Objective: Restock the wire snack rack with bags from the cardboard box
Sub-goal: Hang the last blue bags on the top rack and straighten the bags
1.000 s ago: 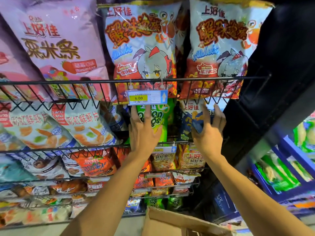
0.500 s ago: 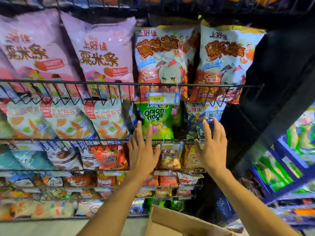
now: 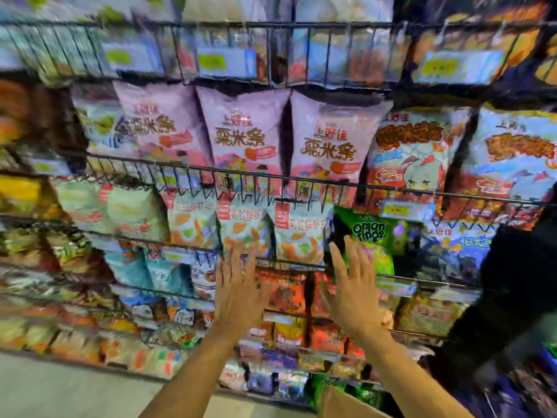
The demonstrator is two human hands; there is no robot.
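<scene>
The black wire snack rack [image 3: 301, 179] fills the view, its tiers packed with bags. Pink bags [image 3: 244, 137] stand on an upper tier, with a green onion rings bag [image 3: 372, 236] and pale shrimp chip bags [image 3: 298, 233] on the tier below. My left hand [image 3: 239, 288] and my right hand [image 3: 352, 288] are both raised in front of the middle tiers, fingers straight and spread, holding nothing. A corner of the cardboard box [image 3: 346, 405] shows at the bottom edge, below my right forearm. The picture is blurred by motion.
A pale floor [image 3: 60, 387] runs under the rack at lower left. A dark upright panel [image 3: 518, 282] closes the rack on the right. Yellow and blue price tags [image 3: 401, 211] hang on the wire rails.
Both hands have come down and away from the tier under the price tag, fingers still spread. The view has swung left and pulled back, so more of the rack shows.
</scene>
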